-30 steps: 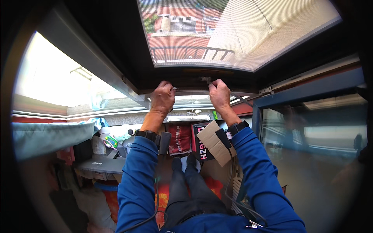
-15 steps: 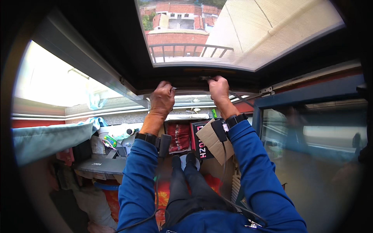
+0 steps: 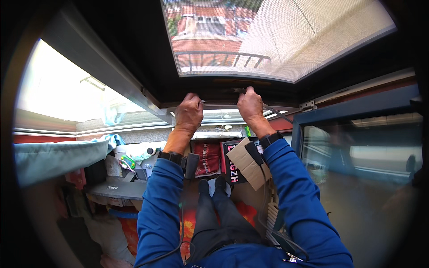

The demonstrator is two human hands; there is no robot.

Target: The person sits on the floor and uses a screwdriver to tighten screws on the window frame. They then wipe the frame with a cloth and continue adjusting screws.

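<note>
On the left, a light-blue cloth (image 3: 58, 161) stretches inward from the edge; next to it there is a dark monitor (image 3: 111, 189), with a small green-and-white object (image 3: 128, 161) behind it; in the middle, a red packet (image 3: 207, 159) lies low, near the person's feet, and just right of it stands a black box (image 3: 230, 164), partly covered by a brown cardboard sheet (image 3: 248, 166); at far right is a glass panel (image 3: 357, 152) in a blue-grey frame; above, a mesh screen (image 3: 277, 40) sits over a dark window rail (image 3: 216, 96), before both hands; the left hand (image 3: 189, 112) has its fingers closed on a small pale scrap (image 3: 202, 101); the right hand (image 3: 251, 108) has its fingers pinched on a blurred pale piece (image 3: 239, 90) against the rail, whose material I cannot tell.
</note>
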